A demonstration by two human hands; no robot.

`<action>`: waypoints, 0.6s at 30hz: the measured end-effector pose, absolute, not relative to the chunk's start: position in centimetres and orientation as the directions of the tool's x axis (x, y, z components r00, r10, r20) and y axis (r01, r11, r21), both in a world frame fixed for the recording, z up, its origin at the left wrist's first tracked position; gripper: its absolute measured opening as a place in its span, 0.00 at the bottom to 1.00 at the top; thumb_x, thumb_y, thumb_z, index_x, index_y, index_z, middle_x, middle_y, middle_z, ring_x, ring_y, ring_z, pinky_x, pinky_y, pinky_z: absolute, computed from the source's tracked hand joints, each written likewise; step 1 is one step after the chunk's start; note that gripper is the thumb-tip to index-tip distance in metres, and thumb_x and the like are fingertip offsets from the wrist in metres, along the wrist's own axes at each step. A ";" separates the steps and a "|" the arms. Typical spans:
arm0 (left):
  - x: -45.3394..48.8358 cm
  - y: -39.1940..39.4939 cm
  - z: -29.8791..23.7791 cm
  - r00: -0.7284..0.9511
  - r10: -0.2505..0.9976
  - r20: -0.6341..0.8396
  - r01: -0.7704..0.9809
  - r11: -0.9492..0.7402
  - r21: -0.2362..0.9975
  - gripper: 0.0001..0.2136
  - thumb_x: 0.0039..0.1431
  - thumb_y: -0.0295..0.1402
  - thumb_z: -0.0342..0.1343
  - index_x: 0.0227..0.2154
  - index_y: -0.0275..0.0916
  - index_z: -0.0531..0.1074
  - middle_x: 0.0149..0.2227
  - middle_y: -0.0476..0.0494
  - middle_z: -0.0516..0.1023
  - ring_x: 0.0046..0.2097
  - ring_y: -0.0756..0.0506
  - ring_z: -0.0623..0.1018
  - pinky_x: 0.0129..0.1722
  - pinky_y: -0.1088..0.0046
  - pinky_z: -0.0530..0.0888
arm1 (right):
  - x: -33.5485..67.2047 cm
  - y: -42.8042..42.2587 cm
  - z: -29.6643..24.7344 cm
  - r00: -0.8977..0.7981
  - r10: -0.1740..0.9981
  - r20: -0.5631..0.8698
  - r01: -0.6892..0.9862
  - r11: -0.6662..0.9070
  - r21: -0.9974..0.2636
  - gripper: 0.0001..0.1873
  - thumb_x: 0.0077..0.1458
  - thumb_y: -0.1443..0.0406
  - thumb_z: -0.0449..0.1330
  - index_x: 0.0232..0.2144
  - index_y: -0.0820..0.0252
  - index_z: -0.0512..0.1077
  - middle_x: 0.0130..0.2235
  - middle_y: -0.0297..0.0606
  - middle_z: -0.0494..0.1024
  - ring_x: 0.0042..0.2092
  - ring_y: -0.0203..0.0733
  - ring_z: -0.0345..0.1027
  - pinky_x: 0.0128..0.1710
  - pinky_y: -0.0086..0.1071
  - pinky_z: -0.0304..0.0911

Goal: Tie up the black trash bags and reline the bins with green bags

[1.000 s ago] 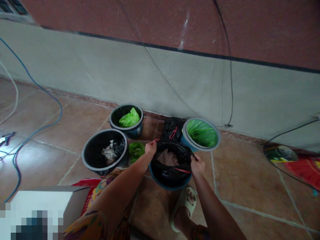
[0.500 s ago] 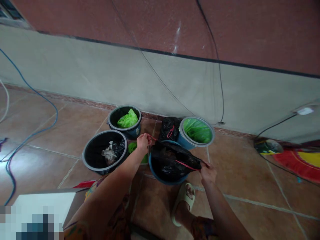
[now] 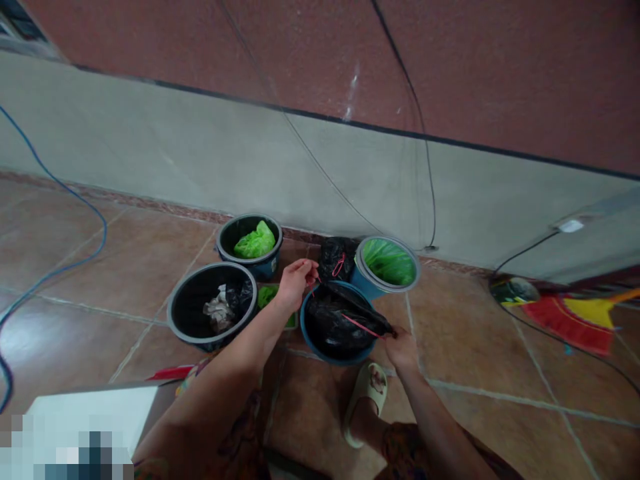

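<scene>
A black drawstring garbage bag point(image 3: 333, 323) sits inside a blue bucket point(image 3: 306, 337) on the tiled floor, its mouth drawn out to a narrow slit. My left hand point(image 3: 296, 283), above the bucket's left rim, pinches the bag's thin red drawstring. On the right side my right hand point(image 3: 401, 348) is closed around the bag's other corner, where a second length of red string runs along the edge. Behind the bucket rests a tied black bag point(image 3: 339, 259) with a red loop. What lies inside the held bag is hidden.
Left stand a bin with crumpled paper point(image 3: 173, 313) and a bin with a green bag point(image 3: 220, 230). Stacked bins with a green liner point(image 3: 414, 267) are by the wall. A red-yellow broom point(image 3: 570, 323), black cable point(image 3: 523, 250) and blue hose point(image 3: 75, 267) are on either side.
The bag's mouth has narrowed and the bag sits lower in the bucket. My left hand has moved slightly right and up, my right hand slightly left.
</scene>
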State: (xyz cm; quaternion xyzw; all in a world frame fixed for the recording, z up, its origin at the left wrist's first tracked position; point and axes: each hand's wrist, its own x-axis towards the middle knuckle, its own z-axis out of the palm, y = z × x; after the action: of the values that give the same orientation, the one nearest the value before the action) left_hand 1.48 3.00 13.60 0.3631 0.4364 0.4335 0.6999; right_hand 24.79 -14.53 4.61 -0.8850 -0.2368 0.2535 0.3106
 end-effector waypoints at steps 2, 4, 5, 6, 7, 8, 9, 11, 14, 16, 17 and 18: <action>1.3 3.0 14.6 0.299 0.943 -0.143 -0.312 0.239 0.919 0.12 0.54 0.41 0.58 0.28 0.35 0.73 0.23 0.49 0.71 0.26 0.54 0.69 0.27 0.80 0.66 | 24.3 -14.3 6.6 0.718 0.673 -0.175 0.418 -0.618 -0.666 0.11 0.44 0.66 0.58 0.32 0.53 0.77 0.30 0.40 0.79 0.38 0.49 0.74 0.36 0.36 0.64; 1.4 2.8 15.0 0.386 0.922 -0.027 -0.324 0.163 0.932 0.14 0.55 0.43 0.58 0.30 0.35 0.75 0.24 0.49 0.72 0.27 0.53 0.69 0.28 0.79 0.66 | 23.2 -14.0 8.1 0.670 0.734 -0.116 0.456 -0.529 -0.715 0.16 0.46 0.64 0.58 0.40 0.52 0.76 0.35 0.39 0.81 0.39 0.48 0.74 0.39 0.36 0.64; 1.6 2.6 15.0 0.441 0.897 0.007 -0.312 0.146 0.939 0.14 0.56 0.43 0.57 0.31 0.35 0.75 0.24 0.49 0.72 0.27 0.53 0.69 0.28 0.79 0.67 | 22.6 -13.8 8.6 0.654 0.744 -0.136 0.412 -0.501 -0.761 0.17 0.47 0.63 0.59 0.42 0.52 0.76 0.34 0.38 0.81 0.37 0.46 0.73 0.38 0.36 0.65; 1.8 2.4 14.9 0.496 0.868 0.023 -0.282 0.135 0.950 0.14 0.57 0.44 0.57 0.31 0.35 0.75 0.24 0.48 0.73 0.27 0.53 0.69 0.29 0.78 0.67 | 21.9 -13.5 9.1 0.641 0.743 -0.192 0.331 -0.493 -0.805 0.18 0.46 0.62 0.59 0.42 0.54 0.75 0.32 0.37 0.80 0.34 0.45 0.73 0.36 0.36 0.65; 2.1 2.2 14.8 0.536 0.844 0.026 -0.238 0.121 0.964 0.15 0.57 0.44 0.56 0.31 0.35 0.75 0.24 0.48 0.73 0.27 0.53 0.70 0.29 0.78 0.68 | 21.3 -13.3 9.5 0.628 0.730 -0.269 0.226 -0.502 -0.835 0.18 0.45 0.62 0.60 0.41 0.56 0.75 0.29 0.36 0.79 0.30 0.43 0.72 0.33 0.35 0.65; 2.3 2.0 14.6 0.562 0.827 0.022 -0.188 0.101 0.977 0.15 0.58 0.44 0.56 0.30 0.35 0.75 0.24 0.48 0.74 0.26 0.53 0.70 0.29 0.77 0.68 | 20.7 -13.1 9.9 0.610 0.715 -0.343 0.114 -0.507 -0.854 0.17 0.43 0.61 0.61 0.39 0.58 0.74 0.26 0.35 0.77 0.27 0.41 0.69 0.29 0.33 0.64; 2.6 1.9 14.4 0.578 0.816 0.016 -0.140 0.080 0.987 0.15 0.59 0.44 0.55 0.30 0.35 0.75 0.24 0.48 0.74 0.26 0.52 0.70 0.30 0.77 0.68 | 20.2 -12.8 10.5 0.587 0.709 -0.391 0.014 -0.492 -0.871 0.18 0.42 0.61 0.63 0.38 0.59 0.74 0.23 0.33 0.75 0.24 0.38 0.66 0.26 0.32 0.62; 2.8 1.7 14.1 0.592 0.806 0.013 -0.078 0.041 0.996 0.16 0.60 0.44 0.54 0.30 0.35 0.75 0.24 0.47 0.74 0.27 0.52 0.71 0.31 0.77 0.69 | 19.5 -12.3 12.3 0.557 0.741 -0.376 -0.107 -0.385 -0.917 0.21 0.40 0.59 0.66 0.40 0.60 0.73 0.22 0.30 0.73 0.21 0.34 0.63 0.24 0.29 0.60; 2.9 1.7 14.1 0.601 0.798 0.033 -0.028 -0.020 0.999 0.16 0.62 0.44 0.52 0.32 0.35 0.76 0.26 0.46 0.76 0.29 0.51 0.72 0.33 0.76 0.70 | 19.0 -11.1 16.3 0.470 0.840 -0.272 -0.161 -0.222 -0.962 0.27 0.40 0.56 0.69 0.44 0.60 0.74 0.29 0.34 0.77 0.29 0.36 0.70 0.31 0.30 0.65; 2.8 1.8 14.1 0.589 0.806 0.046 0.014 -0.067 0.998 0.16 0.63 0.43 0.51 0.33 0.35 0.77 0.27 0.46 0.76 0.30 0.50 0.73 0.34 0.76 0.70 | 18.9 -10.0 18.8 0.400 0.881 -0.253 -0.153 -0.208 -0.966 0.26 0.42 0.55 0.70 0.43 0.59 0.75 0.31 0.35 0.78 0.33 0.37 0.72 0.34 0.30 0.66; 2.8 1.8 14.2 0.586 0.808 0.057 0.027 -0.090 0.996 0.16 0.63 0.43 0.51 0.34 0.36 0.78 0.28 0.46 0.77 0.31 0.50 0.73 0.35 0.76 0.70 | 18.9 -9.3 19.6 0.376 0.902 -0.213 -0.128 -0.177 -0.976 0.25 0.43 0.55 0.69 0.44 0.59 0.75 0.32 0.35 0.78 0.34 0.37 0.72 0.36 0.31 0.66; 2.9 1.8 14.2 0.583 0.809 0.076 0.033 -0.117 0.993 0.16 0.64 0.42 0.51 0.34 0.36 0.78 0.29 0.45 0.77 0.33 0.49 0.74 0.36 0.76 0.71 | 18.9 -8.6 20.0 0.367 0.917 -0.157 -0.087 -0.134 -0.987 0.25 0.44 0.55 0.68 0.45 0.58 0.75 0.32 0.35 0.78 0.35 0.37 0.72 0.37 0.31 0.66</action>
State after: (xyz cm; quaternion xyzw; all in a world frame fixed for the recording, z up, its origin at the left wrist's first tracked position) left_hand 2.88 1.85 14.20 0.6701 0.3140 0.3312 0.5854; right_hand 18.94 -8.62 20.00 -0.6061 -0.3422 0.4468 0.5621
